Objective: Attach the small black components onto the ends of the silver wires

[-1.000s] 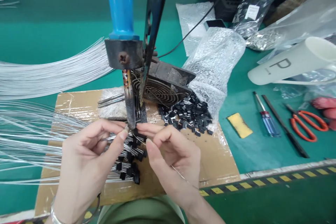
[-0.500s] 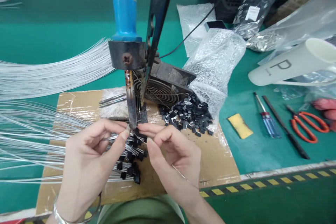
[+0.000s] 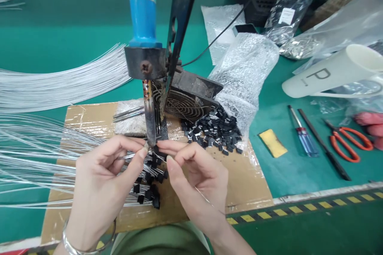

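Note:
A soldering iron (image 3: 143,20) with a blue handle is clamped upright, tip down, between my hands. My left hand (image 3: 104,179) is closed in a pinch at the iron's tip; what lies between its fingertips is too small and covered to make out. My right hand (image 3: 200,179) pinches a thin silvery solder wire (image 3: 204,197) that runs back across the palm, its front part close to the tip. Just beneath the fingertips lie white wires (image 3: 67,167) ending in black connectors (image 3: 155,199), on a cardboard sheet (image 3: 239,183).
Behind the iron stands a dark fan (image 3: 188,99), with a heap of small black connectors (image 3: 218,131) beside it. A bundle of white wires (image 3: 66,83) lies at left. Toward the right are a yellow sponge (image 3: 273,142), screwdriver (image 3: 306,139), orange-handled pliers (image 3: 347,143) and white mug (image 3: 326,73).
Both hands stay almost where they were at the iron's tip. The view has shifted very slightly, and the right-hand items appear a little farther left.

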Tool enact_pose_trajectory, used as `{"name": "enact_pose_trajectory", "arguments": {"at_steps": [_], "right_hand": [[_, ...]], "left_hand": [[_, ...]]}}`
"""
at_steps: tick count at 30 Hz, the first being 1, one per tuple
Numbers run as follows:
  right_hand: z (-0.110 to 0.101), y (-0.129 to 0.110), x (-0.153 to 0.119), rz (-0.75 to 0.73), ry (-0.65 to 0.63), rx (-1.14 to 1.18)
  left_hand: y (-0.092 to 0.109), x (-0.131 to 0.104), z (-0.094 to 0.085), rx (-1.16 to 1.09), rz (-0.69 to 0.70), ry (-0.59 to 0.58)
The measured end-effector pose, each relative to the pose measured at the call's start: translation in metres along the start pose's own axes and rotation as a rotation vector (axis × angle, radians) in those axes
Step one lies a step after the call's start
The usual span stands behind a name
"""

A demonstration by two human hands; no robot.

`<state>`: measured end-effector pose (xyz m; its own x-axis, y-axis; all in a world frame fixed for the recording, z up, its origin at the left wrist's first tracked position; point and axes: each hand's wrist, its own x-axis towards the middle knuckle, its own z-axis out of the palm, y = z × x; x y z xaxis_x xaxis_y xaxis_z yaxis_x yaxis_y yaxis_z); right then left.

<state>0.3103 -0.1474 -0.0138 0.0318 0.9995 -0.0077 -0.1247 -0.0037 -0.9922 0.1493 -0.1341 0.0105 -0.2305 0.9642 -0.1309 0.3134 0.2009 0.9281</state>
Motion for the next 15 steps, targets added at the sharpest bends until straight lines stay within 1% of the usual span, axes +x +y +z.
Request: {"name": "enact_pose_trajectory", "arguments": {"at_steps": [3, 9, 15], "right_hand": [[0.0007, 0.0003, 0.0007, -0.023, 0.025, 0.000], [0.0019, 0.0018, 0.0014, -0.050, 0.033, -0.008], [0.0001, 0.0027, 0.0001, -0.062, 0.015, -0.002]], "left_hand": [[-0.0015, 0.0003, -0.0013, 0.007, 0.006, -0.005], [0.0006, -0.0029, -0.0007, 0.001, 0.033, 0.006], [0.0014, -0.0019, 0.0002, 0.013, 0.038, 0.007]]}}
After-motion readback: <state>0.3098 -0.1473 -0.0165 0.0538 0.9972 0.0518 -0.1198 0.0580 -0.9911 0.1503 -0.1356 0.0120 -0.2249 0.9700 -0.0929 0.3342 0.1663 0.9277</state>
